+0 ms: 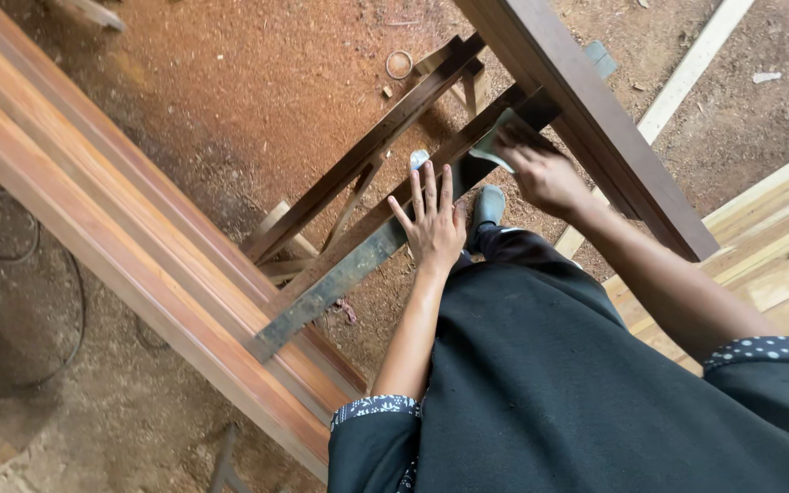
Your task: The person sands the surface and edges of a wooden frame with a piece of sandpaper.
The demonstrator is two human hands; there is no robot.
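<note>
Head view, first speaker: What is the person doing?

Second speaker: The right hand (pixel 545 173) is curled shut on a small grey-green piece of sandpaper (pixel 497 144) and presses it on a dark rail of a wooden frame (pixel 385 137). It looks like the rubbing-smooth step.

First speaker: And the other one?

Second speaker: The left hand (pixel 433 224) lies flat and wide open on a lower rail, fingers spread. It holds nothing; it seems to steady the frame.

First speaker: What does the next rub need?

Second speaker: Probably a firm push along the rail, with the flat hand keeping the frame from sliding.

First speaker: Can you count things?

Second speaker: Two hands, one piece of sandpaper, one frame. One long stack of reddish planks (pixel 139 246) lies on the left. One grey shoe (pixel 488 205) shows on the sawdust floor (pixel 230 82), and one small ring (pixel 399 64) lies there too.
</note>
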